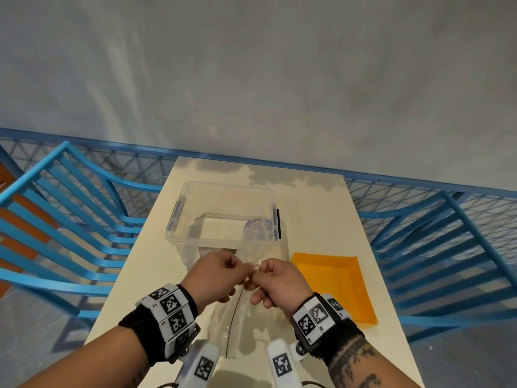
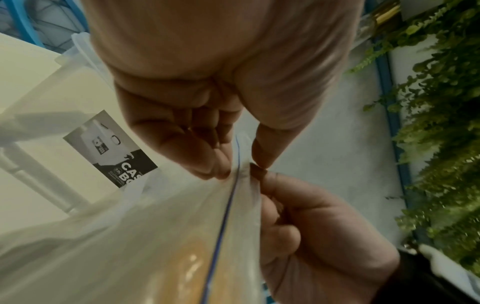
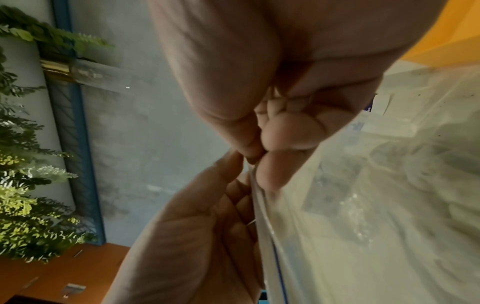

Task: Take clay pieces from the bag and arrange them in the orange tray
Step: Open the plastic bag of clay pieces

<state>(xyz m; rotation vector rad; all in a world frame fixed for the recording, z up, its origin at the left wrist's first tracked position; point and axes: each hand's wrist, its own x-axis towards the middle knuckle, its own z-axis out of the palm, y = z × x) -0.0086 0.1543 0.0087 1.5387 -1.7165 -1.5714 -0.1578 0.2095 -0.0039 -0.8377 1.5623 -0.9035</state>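
Note:
A clear zip bag (image 1: 253,247) hangs between both hands above the cream table (image 1: 321,219), its sealed strip running down toward me. My left hand (image 1: 218,273) pinches the bag's top edge between thumb and fingertips (image 2: 215,164). My right hand (image 1: 279,281) pinches the same edge right beside it, and the two hands touch. The blue zip line (image 2: 228,205) runs between the two grips. Purple marks (image 1: 260,228) show through the plastic; I cannot make out clay pieces. The orange tray (image 1: 335,281) lies flat to the right of my right hand, with nothing in it.
A clear plastic storage box (image 1: 223,214) with grey latches stands just behind the hands, with a printed label (image 2: 111,150) on its front. Blue metal chairs (image 1: 70,219) flank the table, and a blue mesh railing (image 1: 391,186) runs behind it. Ferns (image 2: 441,144) grow nearby.

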